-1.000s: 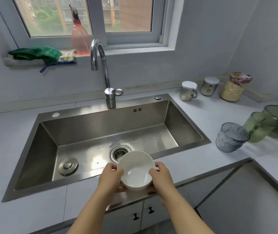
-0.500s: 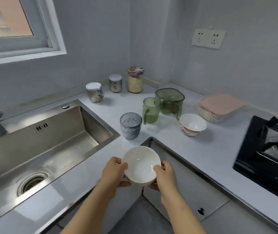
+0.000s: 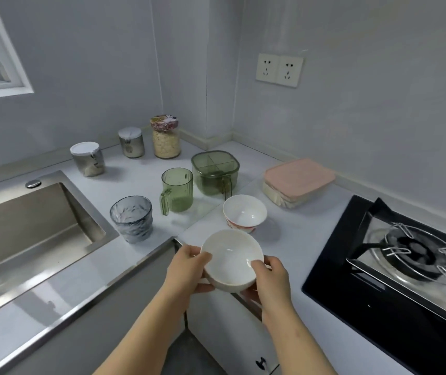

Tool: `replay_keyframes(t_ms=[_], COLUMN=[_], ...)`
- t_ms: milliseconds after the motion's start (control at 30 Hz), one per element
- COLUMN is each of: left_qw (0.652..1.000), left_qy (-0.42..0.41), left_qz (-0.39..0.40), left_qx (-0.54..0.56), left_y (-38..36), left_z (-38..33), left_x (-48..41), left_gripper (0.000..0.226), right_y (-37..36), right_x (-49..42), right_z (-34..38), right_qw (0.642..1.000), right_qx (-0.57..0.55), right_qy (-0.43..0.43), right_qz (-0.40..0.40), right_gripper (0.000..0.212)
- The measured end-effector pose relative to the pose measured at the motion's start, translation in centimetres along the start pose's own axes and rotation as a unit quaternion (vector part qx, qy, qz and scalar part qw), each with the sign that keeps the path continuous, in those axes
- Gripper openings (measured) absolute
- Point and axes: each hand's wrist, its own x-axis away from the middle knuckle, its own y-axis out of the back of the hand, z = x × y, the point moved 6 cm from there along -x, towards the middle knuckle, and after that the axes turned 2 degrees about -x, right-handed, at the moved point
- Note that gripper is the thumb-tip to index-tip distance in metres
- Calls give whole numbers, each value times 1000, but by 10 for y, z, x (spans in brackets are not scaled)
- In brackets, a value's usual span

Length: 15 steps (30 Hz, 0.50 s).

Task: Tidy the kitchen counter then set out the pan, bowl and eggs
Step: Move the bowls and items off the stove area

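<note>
A plain white bowl (image 3: 230,259) hangs in the air over the inner corner of the counter (image 3: 308,247), tilted toward me. My left hand (image 3: 186,272) grips its left rim, thumb over the edge. My right hand (image 3: 269,280) grips the right rim the same way. Just beyond it a second white bowl with a red pattern (image 3: 244,212) stands on the counter. No pan and no eggs are in view.
A gas hob (image 3: 405,269) lies at the right, a steel sink (image 3: 27,239) at the left. A grey glass (image 3: 131,218), green mug (image 3: 177,190), green box (image 3: 215,171), pink-lidded container (image 3: 297,181) and three jars (image 3: 165,136) stand behind.
I have turned right from the sink toward the counter corner and hob, carrying the white bowl in both hands. The patterned bowl and hob now lie closer.
</note>
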Motion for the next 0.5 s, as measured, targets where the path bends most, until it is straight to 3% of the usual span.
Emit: replay_keyframes(t_ms=[267,500], left_qw=[998,994], left_qy=[-61,-94], left_qz=[29,54], left_qx=[3,13], left_y=[-27,-49], left_z=[-55,-93], left_x=[-33,-88], left_gripper=[15,12], right_y=[5,0], right_x=[-39,-92], right_z=[38,76], right_qw=[998,993], right_qx=[-37,-41], right_qy=[30,64], right_qz=[-40,-89], right_gripper=[4,9])
